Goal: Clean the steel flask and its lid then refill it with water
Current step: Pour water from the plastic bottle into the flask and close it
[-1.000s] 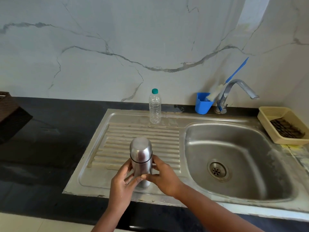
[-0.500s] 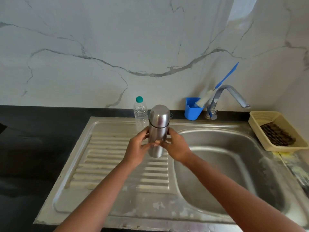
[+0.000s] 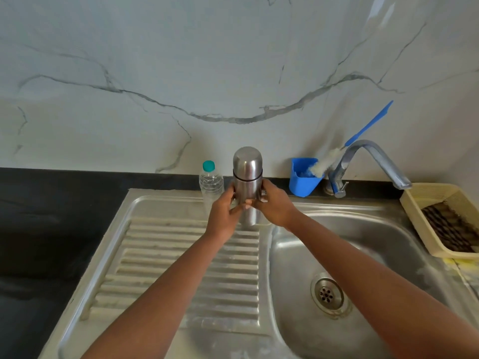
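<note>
The steel flask stands upright in the air above the back of the drainboard, its domed lid screwed on top. My left hand grips its body from the left and my right hand grips it from the right, fingers meeting in front. The flask's lower part is partly hidden by my fingers. A clear plastic water bottle with a teal cap stands just left of the flask, behind my left hand.
The steel sink basin with its drain lies to the right, the ribbed drainboard below my arms. A tap stands at the back right beside a blue cup holding a bottle brush. A beige basket sits far right.
Both hands have carried the flask up and away from the drainboard's front toward the back wall, next to the water bottle. The grip on it is unchanged.
</note>
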A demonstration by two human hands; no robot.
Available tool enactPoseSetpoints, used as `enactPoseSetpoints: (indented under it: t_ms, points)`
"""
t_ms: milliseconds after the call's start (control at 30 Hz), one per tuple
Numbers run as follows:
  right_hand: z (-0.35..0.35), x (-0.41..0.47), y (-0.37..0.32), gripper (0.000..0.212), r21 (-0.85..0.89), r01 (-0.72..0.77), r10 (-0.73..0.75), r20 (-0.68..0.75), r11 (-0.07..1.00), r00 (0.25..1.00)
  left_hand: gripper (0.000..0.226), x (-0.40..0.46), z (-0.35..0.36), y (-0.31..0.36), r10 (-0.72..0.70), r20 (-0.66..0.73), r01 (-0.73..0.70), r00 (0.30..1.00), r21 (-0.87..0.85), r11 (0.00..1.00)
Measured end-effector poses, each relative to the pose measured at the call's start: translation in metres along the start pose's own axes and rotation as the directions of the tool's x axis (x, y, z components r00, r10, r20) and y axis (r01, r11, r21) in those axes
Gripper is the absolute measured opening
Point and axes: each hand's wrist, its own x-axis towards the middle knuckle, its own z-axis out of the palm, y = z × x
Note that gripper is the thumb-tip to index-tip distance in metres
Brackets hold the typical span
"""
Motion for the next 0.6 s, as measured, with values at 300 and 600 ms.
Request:
enactPoseSetpoints:
  t_ms: [300,600]
  points:
    - [0.002,0.009,0.01,0.05,0.03,0.01,-0.01,-0.001,1.0,1.0,0.051,0.009,0.013,-0.016,0.007,-0.021,-0.006,1.0,0.035,0.999]
    - [0.011,0.016,0.022,0.043,0.032,0.018,-0.017,-0.038,0.999,0.999,0.055,0.013,0.02,-0.035,-0.002,-0.034,0.005,0.999,0.081,0.997]
